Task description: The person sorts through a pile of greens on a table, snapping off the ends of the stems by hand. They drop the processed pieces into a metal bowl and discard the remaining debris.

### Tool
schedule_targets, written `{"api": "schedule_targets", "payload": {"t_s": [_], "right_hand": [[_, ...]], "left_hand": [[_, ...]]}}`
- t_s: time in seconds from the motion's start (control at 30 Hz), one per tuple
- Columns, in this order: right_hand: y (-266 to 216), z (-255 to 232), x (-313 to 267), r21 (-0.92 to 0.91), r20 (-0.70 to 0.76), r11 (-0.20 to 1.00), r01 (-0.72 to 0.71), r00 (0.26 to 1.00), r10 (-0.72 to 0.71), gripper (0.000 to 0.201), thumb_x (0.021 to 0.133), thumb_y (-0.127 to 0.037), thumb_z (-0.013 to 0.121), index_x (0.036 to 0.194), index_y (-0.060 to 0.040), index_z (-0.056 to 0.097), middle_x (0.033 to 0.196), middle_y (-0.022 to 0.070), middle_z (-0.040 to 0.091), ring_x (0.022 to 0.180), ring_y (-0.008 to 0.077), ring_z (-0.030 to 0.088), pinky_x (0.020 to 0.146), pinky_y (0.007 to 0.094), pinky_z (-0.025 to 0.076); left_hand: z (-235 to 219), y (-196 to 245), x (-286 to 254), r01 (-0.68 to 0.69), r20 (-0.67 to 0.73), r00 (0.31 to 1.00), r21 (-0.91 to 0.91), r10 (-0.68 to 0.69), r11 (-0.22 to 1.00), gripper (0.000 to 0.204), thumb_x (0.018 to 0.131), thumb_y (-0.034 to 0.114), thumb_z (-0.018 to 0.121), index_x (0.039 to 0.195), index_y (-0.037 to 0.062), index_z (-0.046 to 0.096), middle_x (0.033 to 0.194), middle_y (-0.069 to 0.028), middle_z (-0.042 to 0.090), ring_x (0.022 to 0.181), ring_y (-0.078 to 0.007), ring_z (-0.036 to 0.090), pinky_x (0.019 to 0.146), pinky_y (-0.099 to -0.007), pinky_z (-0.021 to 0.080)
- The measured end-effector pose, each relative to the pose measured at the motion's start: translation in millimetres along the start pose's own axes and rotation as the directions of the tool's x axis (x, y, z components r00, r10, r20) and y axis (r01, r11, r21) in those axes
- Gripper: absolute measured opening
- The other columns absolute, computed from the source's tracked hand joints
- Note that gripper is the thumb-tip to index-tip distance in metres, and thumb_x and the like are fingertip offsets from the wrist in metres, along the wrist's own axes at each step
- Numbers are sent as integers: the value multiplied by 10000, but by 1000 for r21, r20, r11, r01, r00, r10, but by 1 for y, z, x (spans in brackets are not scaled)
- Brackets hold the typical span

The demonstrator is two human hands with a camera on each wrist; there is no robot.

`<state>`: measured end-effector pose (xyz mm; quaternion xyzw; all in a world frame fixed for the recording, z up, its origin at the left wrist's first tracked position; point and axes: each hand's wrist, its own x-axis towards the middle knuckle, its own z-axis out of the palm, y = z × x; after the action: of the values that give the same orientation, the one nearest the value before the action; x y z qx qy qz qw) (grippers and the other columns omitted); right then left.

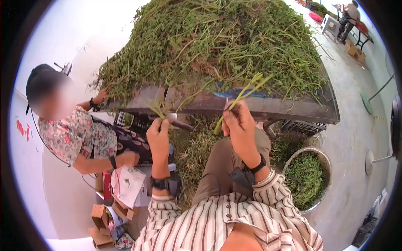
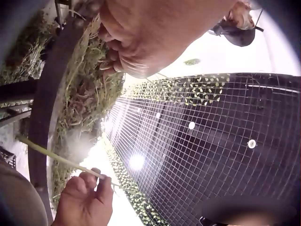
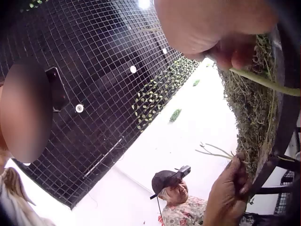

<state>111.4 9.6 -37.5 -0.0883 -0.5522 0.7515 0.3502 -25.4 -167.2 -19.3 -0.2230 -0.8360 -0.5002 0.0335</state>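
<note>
My left hand [image 1: 158, 136] pinches a small leafy sprig [image 1: 155, 109] between thumb and fingertips, in front of the table's near edge. In the right wrist view that sprig [image 3: 214, 153] shows thin forked stalks. To its right, my right hand [image 1: 240, 127] grips a longer pale green stem [image 1: 249, 93], tilted up and to the right with a forked top. The lower end of this stem sticks out below the fingers. Beyond both hands, a big heap of green stalks and leaves [image 1: 226, 42] covers most of the dark table [image 1: 289, 106].
A round tub [image 1: 329, 167] of greens stands at my right, and loose stalks [image 1: 192, 154] litter the floor under the table. On the left sits another person [image 1: 79, 134], near cardboard boxes [image 1: 100, 217]. A second person [image 1: 349, 19] stands far right.
</note>
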Motion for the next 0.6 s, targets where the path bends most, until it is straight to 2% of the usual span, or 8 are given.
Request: {"api": "schedule_targets", "payload": {"t_s": [0.1, 0.2, 0.23, 0.3, 0.37, 0.43, 0.53, 0.6], "right_hand": [[-1, 13, 1, 180, 24, 983, -26, 999, 22, 69, 922, -61, 471, 984, -31, 465, 806, 31, 541, 621, 49, 509, 524, 211, 425], [-1, 20, -5, 122, 120, 989, -87, 990, 72, 159, 916, -88, 505, 1057, -16, 492, 833, 30, 551, 624, 64, 513, 558, 215, 434], [-3, 22, -7, 21, 186, 991, -129, 975, 123, 200, 912, -98, 519, 1091, -10, 498, 827, 25, 546, 623, 67, 508, 564, 217, 435], [-9, 23, -9, 89, 208, 983, -160, 968, 139, 257, 884, -83, 556, 1121, 4, 512, 839, 33, 531, 635, 80, 492, 557, 225, 417], [-12, 21, -9, -202, 227, 979, 9, 973, 38, 236, 850, -63, 583, 1068, 15, 541, 837, 47, 506, 658, 103, 480, 561, 249, 404], [-14, 18, -9, -210, 185, 975, 72, 982, -33, 203, 824, -58, 601, 1009, 17, 570, 837, 60, 482, 670, 127, 468, 569, 269, 394], [-14, 10, -7, -316, 179, 927, 202, 972, -151, 154, 828, -53, 592, 967, 13, 579, 831, 61, 480, 698, 133, 489, 585, 282, 401], [-13, 10, -8, -325, 135, 869, 374, 927, -349, 118, 833, -30, 567, 945, 8, 578, 813, 70, 482, 643, 137, 509, 560, 282, 406]], "left_hand": [[2, 4, -3, 46, -12, 999, -92, -47, 995, 146, 868, 100, 570, 841, -29, 632, 655, 20, 491, 615, -66, 406, 556, -226, 329], [14, 24, -12, -307, 76, 949, -4, 306, 952, 98, 837, 63, 607, 855, -33, 609, 685, -63, 474, 596, -150, 435, 560, -281, 368], [17, 32, -15, -307, 77, 949, -7, 306, 952, 98, 837, 63, 607, 855, -33, 609, 685, -63, 474, 596, -150, 435, 560, -281, 368], [25, 49, -20, -359, 209, 916, 49, 342, 932, 94, 803, 39, 622, 870, -27, 614, 705, -98, 500, 615, -208, 483, 577, -302, 392], [32, 55, -22, -457, 223, 873, 64, 433, 887, 85, 767, 11, 629, 841, -26, 608, 697, -120, 495, 634, -268, 502, 579, -327, 403], [37, 60, -25, -564, 209, 819, 123, 534, 817, 65, 749, -2, 623, 799, -27, 592, 682, -132, 476, 634, -302, 493, 566, -344, 400], [38, 68, -30, -556, 286, 812, 118, 509, 823, 61, 741, -12, 617, 765, -23, 562, 673, -136, 464, 631, -313, 484, 554, -354, 391], [42, 71, -34, -550, 287, 813, 89, 507, 831, 71, 748, -11, 622, 770, -23, 556, 668, -128, 459, 621, -292, 478, 542, -344, 379]]}}
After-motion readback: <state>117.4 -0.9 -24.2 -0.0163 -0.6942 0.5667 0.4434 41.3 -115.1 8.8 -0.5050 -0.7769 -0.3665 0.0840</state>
